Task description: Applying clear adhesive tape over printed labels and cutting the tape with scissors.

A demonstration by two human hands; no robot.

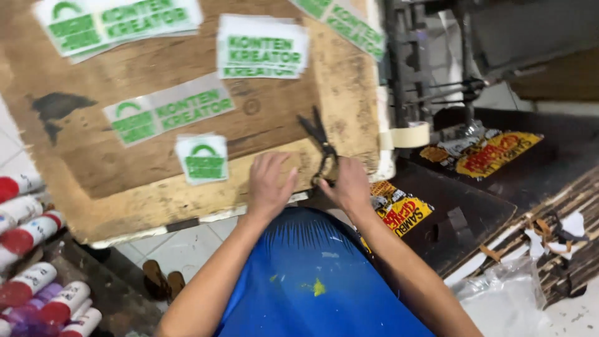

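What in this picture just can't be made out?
All in the head view:
- Scissors: handles hidden by the right hand.
- Anything under the left hand: covered by the palm.
- Sticker sheets: cut off by the top edge.
- Spray cans: cut off at the left edge.

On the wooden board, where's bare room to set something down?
The wooden board is barest at its lower left, between the dark stain and the small green sticker. The top edge is crowded with stickers. The near right corner is taken by the left hand, the right hand and the scissors.
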